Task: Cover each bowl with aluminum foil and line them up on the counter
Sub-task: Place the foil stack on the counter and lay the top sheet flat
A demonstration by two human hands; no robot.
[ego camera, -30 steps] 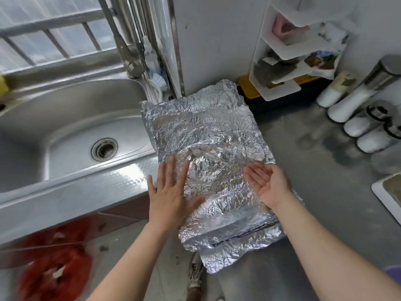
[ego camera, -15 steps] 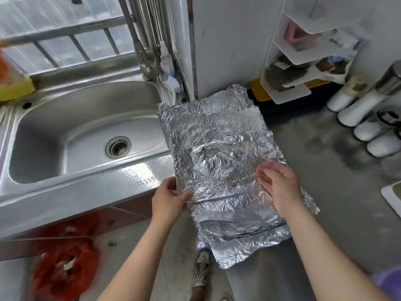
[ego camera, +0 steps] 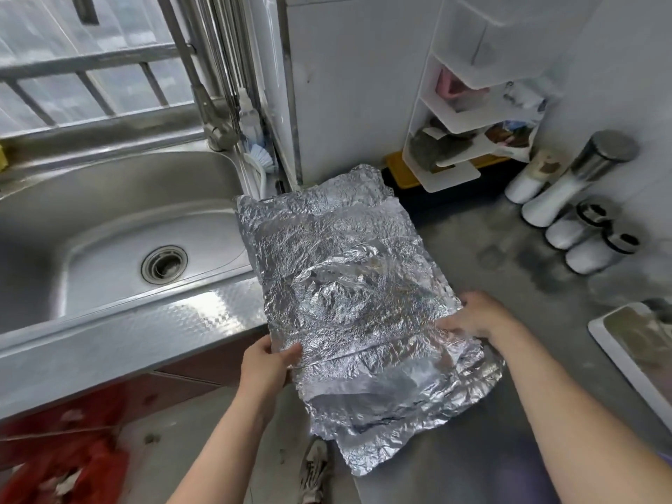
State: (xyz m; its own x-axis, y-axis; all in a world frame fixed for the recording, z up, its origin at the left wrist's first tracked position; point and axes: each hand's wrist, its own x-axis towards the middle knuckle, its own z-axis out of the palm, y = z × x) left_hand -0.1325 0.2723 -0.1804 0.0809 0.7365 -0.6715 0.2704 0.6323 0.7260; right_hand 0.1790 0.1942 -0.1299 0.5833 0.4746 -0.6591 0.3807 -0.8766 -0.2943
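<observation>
Several crinkled sheets of aluminum foil (ego camera: 338, 271) lie stacked on the grey counter (ego camera: 509, 376), overhanging its front edge beside the sink. A round dent marks the middle of the top sheet. My left hand (ego camera: 267, 365) pinches the top sheet's left edge, thumb on top. At the sheet's right edge my right hand (ego camera: 472, 316) grips the foil, fingers curled under it. No bowl is in view.
A steel sink (ego camera: 120, 249) with a tap (ego camera: 214, 129) lies to the left. A white corner shelf (ego camera: 454, 140) stands at the back. Several white shakers (ego camera: 574, 212) stand at the right, and a white tray (ego camera: 632, 354) sits at the right edge.
Both hands went from lying flat on the foil to its two side edges and took hold of the top sheet. The camera view shifted right and back.
</observation>
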